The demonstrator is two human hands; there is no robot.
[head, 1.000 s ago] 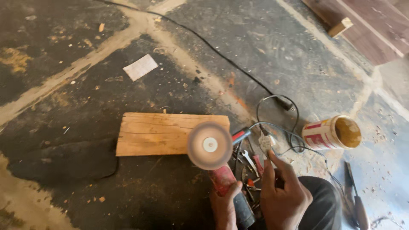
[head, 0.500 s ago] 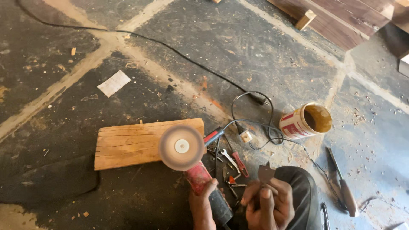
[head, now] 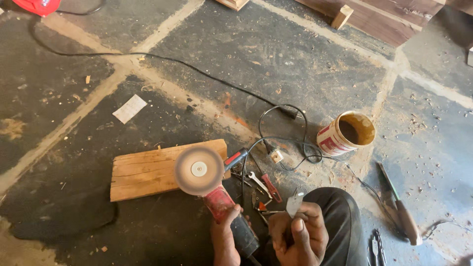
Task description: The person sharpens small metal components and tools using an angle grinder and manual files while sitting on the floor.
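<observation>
My left hand (head: 224, 231) grips the red and black body of an angle grinder (head: 221, 204). Its round sanding disc (head: 199, 170) faces up, over the near edge of a wooden plank (head: 143, 170) lying on the floor. My right hand (head: 298, 236) holds a small flat metal piece (head: 294, 203) upright between thumb and fingers, just right of the grinder body and above my knee. Small hand tools (head: 261, 187) lie on the floor between the two hands and the plank.
An open tin with brown contents (head: 346, 133) lies tipped at the right. A black cable with a plug and white socket (head: 276, 155) loops near it. A wood-handled knife (head: 400, 209) and pliers (head: 377, 246) lie at the right. Timber (head: 374, 19) is stacked at the far end.
The view has tilted so the floor scene sits lower and more left. My right hand has come back from the tools toward my knee, and holds the metal piece up.
</observation>
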